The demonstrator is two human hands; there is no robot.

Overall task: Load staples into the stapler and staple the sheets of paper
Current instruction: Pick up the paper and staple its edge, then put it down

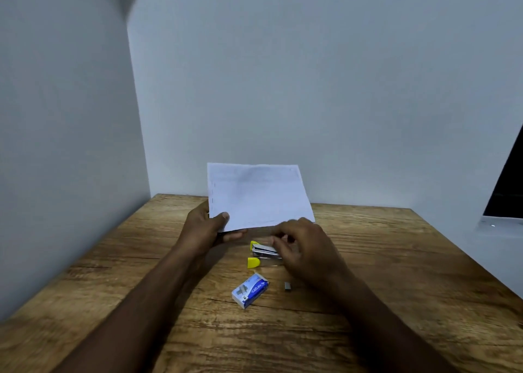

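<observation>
The stapler (264, 252) lay on the wooden table (396, 259) near the middle, and everything else is best placed from it. Its long axis ran roughly left to right, with the yellow ends pointing left and its right part hidden under the right hand (302, 248). It appeared to gape, one yellow tip riding above the metal body and the other lying lower and nearer the person, though the blur made that hard to confirm. The right hand was directly over the stapler's right end, fingers curled down toward the metal; whether they had closed on it or only touched it could not be told. The left hand (205, 227) was up and to the left of the stapler, pinching the lower left corner of the sheets of paper (256, 196) with the thumb on the front face and fingers behind, so that the sheets stood tilted up beyond the stapler, clear of the table. The near edge of the paper hung just beyond the stapler's far side. Nearer the person than the stapler lay the blue and white staple box (250, 290), and to that box's right a small loose strip of staples (287, 285). The right hand was plainly the nearer one for lifting the stapler to the paper.
</observation>
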